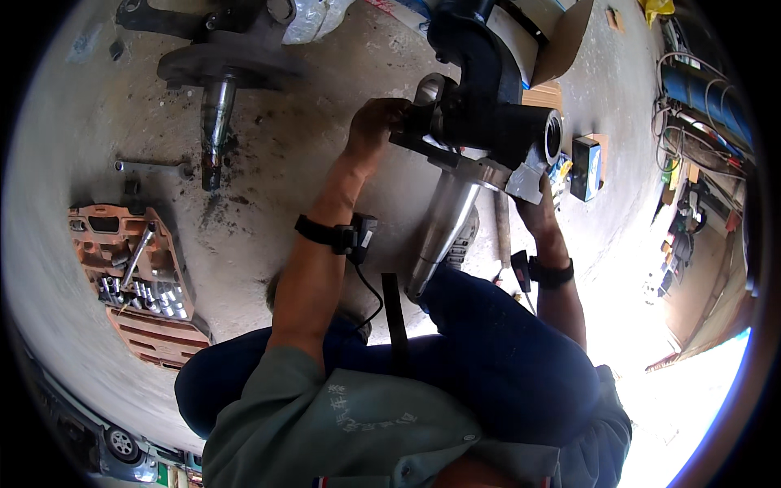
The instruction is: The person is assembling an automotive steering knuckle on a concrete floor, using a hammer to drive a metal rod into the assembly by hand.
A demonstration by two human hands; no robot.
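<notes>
Black metal knuckle (486,124), upper center of frame. L hand (376,128) grips its left end; R hand (535,210) at right side, can't tell if closed. Prob steadying step; next needs 2-hand support imo.

Shaft (444,228), glossy bare metal, casting (490,77), black-coated metal, floor (268,154), rough matt concrete, trousers (521,350), matt cloth, carton (567,45), smooth cardboard

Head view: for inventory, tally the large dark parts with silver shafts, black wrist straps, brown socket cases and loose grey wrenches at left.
Large dark parts with silver shafts: 2
Black wrist straps: 2
Brown socket case: 1
Loose grey wrench at left: 1
Total: 6
</notes>
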